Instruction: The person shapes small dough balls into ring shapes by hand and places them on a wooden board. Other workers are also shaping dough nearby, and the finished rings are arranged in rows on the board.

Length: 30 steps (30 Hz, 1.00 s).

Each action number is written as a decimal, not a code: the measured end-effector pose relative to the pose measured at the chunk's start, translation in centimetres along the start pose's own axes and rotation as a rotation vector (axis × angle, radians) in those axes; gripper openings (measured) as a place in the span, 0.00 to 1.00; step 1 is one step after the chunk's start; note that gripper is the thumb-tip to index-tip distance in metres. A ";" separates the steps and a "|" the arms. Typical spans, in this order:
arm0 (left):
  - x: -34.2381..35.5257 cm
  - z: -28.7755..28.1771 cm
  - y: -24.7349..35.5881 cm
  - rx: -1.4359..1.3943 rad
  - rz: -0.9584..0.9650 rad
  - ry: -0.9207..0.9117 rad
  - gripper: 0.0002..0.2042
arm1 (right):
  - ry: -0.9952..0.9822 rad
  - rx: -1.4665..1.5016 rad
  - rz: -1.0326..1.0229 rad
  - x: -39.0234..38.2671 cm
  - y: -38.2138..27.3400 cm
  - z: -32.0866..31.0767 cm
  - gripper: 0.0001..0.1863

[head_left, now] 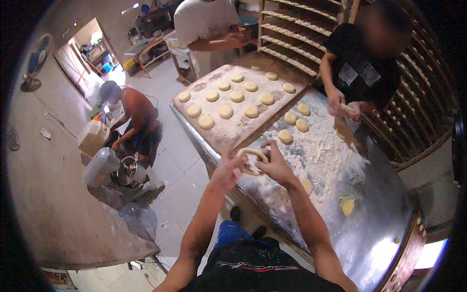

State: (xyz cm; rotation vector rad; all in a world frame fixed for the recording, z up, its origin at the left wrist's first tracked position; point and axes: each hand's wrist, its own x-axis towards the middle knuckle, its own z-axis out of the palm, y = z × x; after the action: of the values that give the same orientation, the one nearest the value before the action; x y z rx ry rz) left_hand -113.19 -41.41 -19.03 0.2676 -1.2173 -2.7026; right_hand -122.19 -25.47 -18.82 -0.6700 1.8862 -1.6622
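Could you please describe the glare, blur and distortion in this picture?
In the head view, glare whitens the metal table at lower right; fisheye distortion curves the rack at right; the black-shirted co-worker's head is blurred; the dough ring between left hand and right hand is fairly clear.

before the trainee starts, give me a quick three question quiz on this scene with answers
1. True or false: the left hand and right hand hold a dough ring between them.
2. What lies directly under the larger group of dough rounds? a) plastic crate b) wooden board c) blue cloth
3. Fill in: on the metal table, beside those rounds, white ____ is scattered.

Key: 1. True; 2. b; 3. flour
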 end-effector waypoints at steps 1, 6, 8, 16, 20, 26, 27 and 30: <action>0.8 -1.2 0.9 0.034 -0.012 0.069 0.34 | 0.074 0.032 -0.075 2.2 0.5 1.6 0.27; 5.9 -6.2 2.8 0.510 0.200 0.341 0.29 | 0.210 0.164 -0.039 10.8 1.0 6.8 0.29; 7.1 -8.1 3.1 1.371 0.398 0.477 0.27 | 0.346 -0.151 -0.057 12.0 1.2 6.7 0.31; 10.9 -10.8 3.6 1.550 0.472 0.333 0.17 | 0.603 -0.303 -0.010 9.8 3.1 2.3 0.29; 11.3 -11.1 5.3 1.437 0.457 0.290 0.15 | 0.451 -0.438 -0.015 13.9 1.4 2.9 0.26; 14.2 -15.0 10.8 1.718 0.540 0.152 0.23 | 0.283 -1.238 -0.314 24.8 0.7 4.6 0.20; 14.8 -15.5 11.0 1.760 0.443 0.066 0.23 | 0.319 -1.408 -0.383 25.8 1.2 4.8 0.20; 16.5 -16.3 11.2 1.691 0.281 0.036 0.25 | 0.096 -1.383 -0.294 28.1 2.0 5.2 0.18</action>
State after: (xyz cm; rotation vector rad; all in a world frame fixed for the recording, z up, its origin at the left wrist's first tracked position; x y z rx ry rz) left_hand -124.61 -64.18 -22.76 0.2475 -2.8025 -0.8157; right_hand -139.33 -48.00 -23.17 -1.3977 2.9581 -0.2331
